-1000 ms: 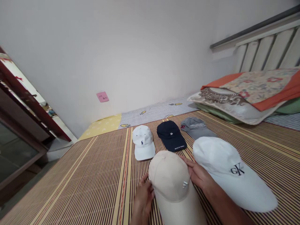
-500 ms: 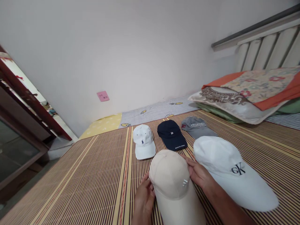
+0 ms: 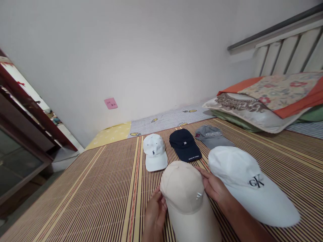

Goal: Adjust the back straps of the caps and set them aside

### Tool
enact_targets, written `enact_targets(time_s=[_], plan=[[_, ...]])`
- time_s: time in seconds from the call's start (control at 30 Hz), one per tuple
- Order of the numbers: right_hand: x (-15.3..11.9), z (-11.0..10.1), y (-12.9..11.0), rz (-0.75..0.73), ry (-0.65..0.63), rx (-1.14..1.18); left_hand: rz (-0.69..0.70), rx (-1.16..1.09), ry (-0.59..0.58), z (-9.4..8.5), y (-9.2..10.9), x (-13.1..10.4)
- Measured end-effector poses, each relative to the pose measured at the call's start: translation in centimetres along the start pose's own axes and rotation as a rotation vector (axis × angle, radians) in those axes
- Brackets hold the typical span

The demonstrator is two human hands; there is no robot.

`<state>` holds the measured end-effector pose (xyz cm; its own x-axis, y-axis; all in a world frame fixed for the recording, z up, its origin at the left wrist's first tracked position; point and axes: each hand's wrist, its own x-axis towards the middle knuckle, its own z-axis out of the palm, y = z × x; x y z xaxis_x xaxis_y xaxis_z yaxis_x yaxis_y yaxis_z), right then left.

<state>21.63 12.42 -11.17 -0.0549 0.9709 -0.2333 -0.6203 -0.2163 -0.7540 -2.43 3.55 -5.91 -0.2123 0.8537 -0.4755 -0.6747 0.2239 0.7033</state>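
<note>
The left hand [image 3: 154,213] has its fingers laid along the near-left side of the beige cap [image 3: 183,188], while the right hand [image 3: 214,186] reaches across to the crown's other side; between them they keep a light grasp on it. Whether any fingertips curl under the edge is hard to tell, since the crown hides them. Against the picture a second ago, almost nothing differs: the view has tipped very slightly, and cap and hands keep their places among the other caps. The beige cap sits at the front of the striped mat [image 3: 101,188], its brim [image 3: 194,227] pointing toward the person and somewhat to the right, running out of view at the bottom. Its long axis goes from the rounded back of the crown, at the far end, to that brim. Just right of the right hand lies the large white cap [image 3: 234,168], brim angled toward the lower right. Beyond stand the small white cap [image 3: 154,148], the navy cap [image 3: 183,144] and the gray cap [image 3: 212,134], with pillows [image 3: 242,116] behind at right.
</note>
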Motion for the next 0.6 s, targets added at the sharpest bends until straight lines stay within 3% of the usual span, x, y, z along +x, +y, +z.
enact_targets(time_s=[0.33, 0.6], plan=[[0.3, -0.2, 0.3, -0.073, 0.103, -0.064, 0.178, 0.175, 0.143, -1.0, 0.6, 0.0], [-0.9, 0.6, 0.0, -0.049, 0.131, -0.122, 0.118, 0.234, 0.142, -0.4, 1.0, -1.0]])
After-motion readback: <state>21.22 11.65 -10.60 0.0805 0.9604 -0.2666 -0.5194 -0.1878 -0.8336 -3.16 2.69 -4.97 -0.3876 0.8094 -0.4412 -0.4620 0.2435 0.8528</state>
